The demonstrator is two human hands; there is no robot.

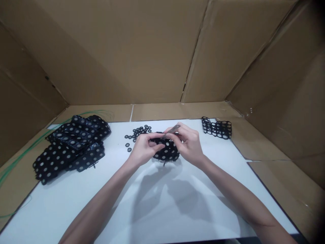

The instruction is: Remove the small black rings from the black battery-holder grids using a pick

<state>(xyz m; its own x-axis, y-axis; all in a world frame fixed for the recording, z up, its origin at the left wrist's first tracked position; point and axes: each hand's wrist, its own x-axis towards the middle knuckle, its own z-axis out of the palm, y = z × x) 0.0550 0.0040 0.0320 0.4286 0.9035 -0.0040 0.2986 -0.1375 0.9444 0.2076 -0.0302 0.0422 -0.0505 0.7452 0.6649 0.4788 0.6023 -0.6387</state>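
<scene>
Over the middle of the table, my left hand (pixel 143 147) pinches the left side of a black sheet with pale round dots (pixel 166 152) between thumb and fingers. The sheet is partly hidden by my hands. At its upper right, my right hand (pixel 189 144) is closed around a slim grey metal tool (pixel 173 129), whose tip points down-left at the sheet's top edge. Whether the tool is tweezers or a blade I cannot tell. Just behind my left hand lie several loose small black discs with pale centres (pixel 142 130).
A heap of black dotted sheets (pixel 68 152) lies on the left of the white table (pixel 106 220). A black lattice with round holes (pixel 217 128) rests at the back right. Green strands (pixel 27 149) run along the left. Cardboard walls (pixel 127 51) enclose the back and sides.
</scene>
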